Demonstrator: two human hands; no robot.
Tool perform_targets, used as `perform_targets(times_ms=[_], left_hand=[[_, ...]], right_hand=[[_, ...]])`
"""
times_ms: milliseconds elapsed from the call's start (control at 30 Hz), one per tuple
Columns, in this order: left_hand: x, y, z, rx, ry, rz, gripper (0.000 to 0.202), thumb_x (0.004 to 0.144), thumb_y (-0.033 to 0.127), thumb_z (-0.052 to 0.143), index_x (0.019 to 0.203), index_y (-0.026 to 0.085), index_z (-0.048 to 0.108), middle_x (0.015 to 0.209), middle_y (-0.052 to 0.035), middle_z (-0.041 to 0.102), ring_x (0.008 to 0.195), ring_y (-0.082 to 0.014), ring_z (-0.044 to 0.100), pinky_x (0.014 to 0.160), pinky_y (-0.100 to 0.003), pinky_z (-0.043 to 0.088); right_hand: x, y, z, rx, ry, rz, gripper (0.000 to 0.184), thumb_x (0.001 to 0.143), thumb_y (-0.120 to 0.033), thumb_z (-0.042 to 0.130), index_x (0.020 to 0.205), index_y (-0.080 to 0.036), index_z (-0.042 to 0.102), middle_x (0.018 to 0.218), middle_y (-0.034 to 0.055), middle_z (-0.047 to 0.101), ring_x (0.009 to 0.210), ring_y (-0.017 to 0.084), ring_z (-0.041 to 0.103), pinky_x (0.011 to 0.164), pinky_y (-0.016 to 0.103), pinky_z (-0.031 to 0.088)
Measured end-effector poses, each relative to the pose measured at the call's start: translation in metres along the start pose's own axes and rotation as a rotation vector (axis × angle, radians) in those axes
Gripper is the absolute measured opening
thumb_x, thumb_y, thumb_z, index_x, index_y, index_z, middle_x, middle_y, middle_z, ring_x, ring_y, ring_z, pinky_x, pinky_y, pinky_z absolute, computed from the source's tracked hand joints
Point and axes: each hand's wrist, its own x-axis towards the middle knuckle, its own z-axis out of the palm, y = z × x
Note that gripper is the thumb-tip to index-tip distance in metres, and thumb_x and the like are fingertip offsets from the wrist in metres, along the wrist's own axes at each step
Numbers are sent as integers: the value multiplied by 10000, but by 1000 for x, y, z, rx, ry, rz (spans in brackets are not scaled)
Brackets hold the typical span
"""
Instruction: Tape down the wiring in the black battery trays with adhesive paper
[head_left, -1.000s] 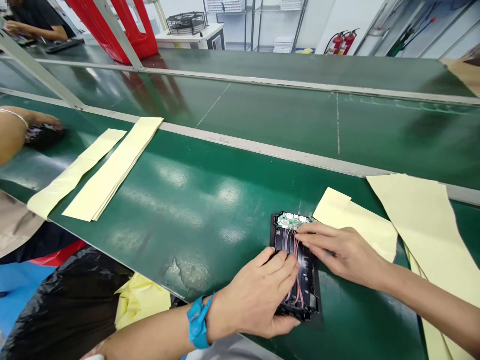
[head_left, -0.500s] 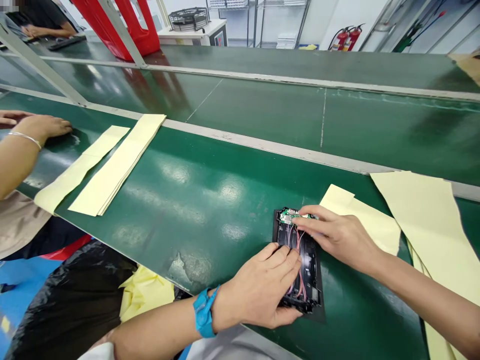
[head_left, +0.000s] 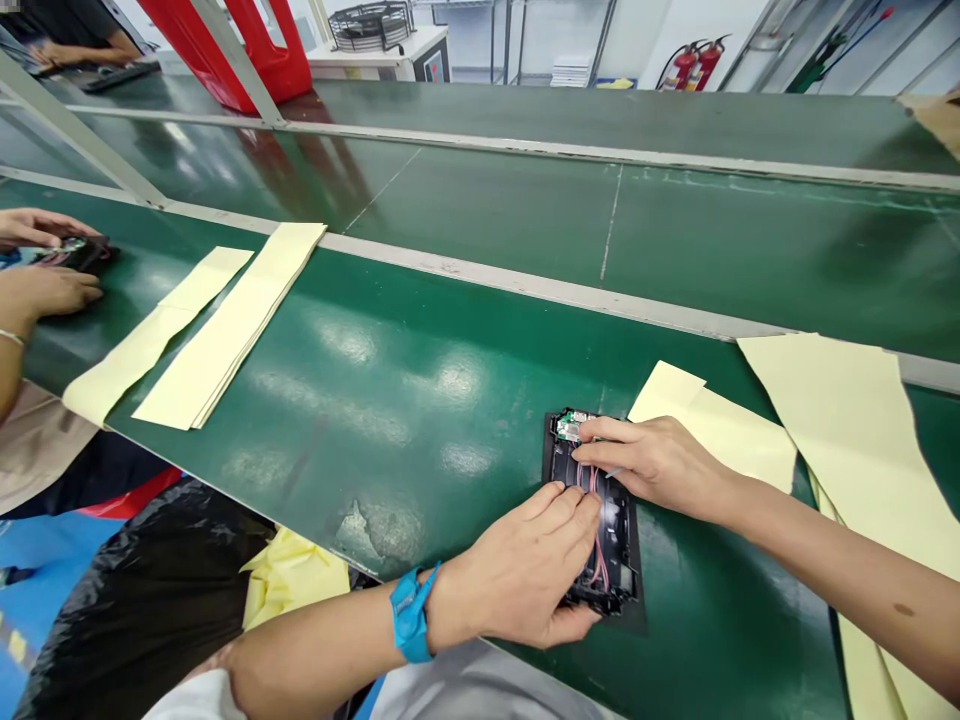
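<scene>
A black plastic tray-like housing [head_left: 616, 560] lies near the front edge of the green table, with red wires [head_left: 598, 570] running along it and a small green circuit board [head_left: 568, 427] at its far end. My left hand [head_left: 525, 570] clasps the housing's near left side, thumb under the front edge and fingers curled onto the wires. My right hand [head_left: 651, 460] rests over the far end, fingertips pressed on the circuit board. A blue wristband [head_left: 409, 615] is on my left wrist.
Yellow paper sheets [head_left: 825, 420] lie right of the housing, and more yellow strips [head_left: 217, 320] lie at the left. A co-worker's hands [head_left: 41, 270] handle a dark item at the far left. A black bag [head_left: 127, 610] sits below the table edge.
My right hand's fingertips slid from the wires onto the circuit board end. My left hand stayed on the housing. The co-worker's hands shifted around a dark item at the left.
</scene>
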Motion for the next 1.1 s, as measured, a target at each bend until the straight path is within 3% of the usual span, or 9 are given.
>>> perform_targets(times_ms=[100, 333, 433, 600, 833, 1000, 1100], left_hand=[[0, 1, 1, 32, -7, 7, 604, 848, 445, 345, 1242, -9, 408, 1339, -197, 422, 1259, -300, 376, 1139, -374, 160], [-2, 4, 1, 43, -13, 6, 594, 869, 425, 324, 1278, -3, 377, 1359, -203, 410, 1284, -303, 359, 1133, -372, 173], [-2, 3, 2, 38, -7, 2, 606, 879, 427, 307, 1321, 13, 335, 1366, -176, 416, 1284, -285, 361, 1136, -362, 166], [-3, 3, 4, 58, 28, 11, 615, 875, 439, 310, 1293, -8, 367, 1349, -189, 435, 1272, -297, 375, 1131, -366, 179], [-2, 4, 4, 51, 16, 7, 592, 865, 437, 342, 1256, -4, 401, 1381, -209, 388, 1287, -307, 353, 1122, -370, 206], [-2, 4, 4, 46, 6, -5, 606, 866, 440, 344, 1280, -1, 379, 1366, -208, 410, 1280, -302, 368, 1115, -371, 230], [-3, 5, 4, 21, 2, -16, 615, 867, 436, 355, 1302, 1, 356, 1381, -205, 394, 1304, -296, 337, 1116, -377, 238]], right_hand=[[-3, 4, -3, 104, -30, 14, 277, 900, -171, 416, 1017, -267, 649, 1160, 6, 608, 767, 121, 647, 620, 228, 474], [4, -3, -6, 147, -96, 128, 267, 915, -211, 410, 894, -263, 672, 1133, -3, 596, 573, 72, 577, 569, 228, 444], [2, -2, -5, 176, -73, 129, 288, 922, -204, 390, 926, -260, 672, 1145, 7, 586, 609, 76, 589, 588, 222, 445], [3, 4, -9, 239, -130, 84, 221, 916, -315, 471, 989, -267, 673, 1157, 14, 580, 628, 85, 594, 619, 229, 445], [4, 0, -5, 163, -40, 97, 282, 935, -264, 403, 876, -249, 679, 1098, 8, 616, 591, 77, 585, 564, 221, 430], [0, -4, 2, 118, 1, 82, 275, 938, -251, 400, 919, -252, 674, 1139, 14, 612, 735, 122, 639, 589, 235, 468], [-2, -5, 0, 211, 36, 97, 254, 932, -266, 428, 954, -257, 681, 1139, 21, 619, 802, 138, 647, 651, 252, 505]])
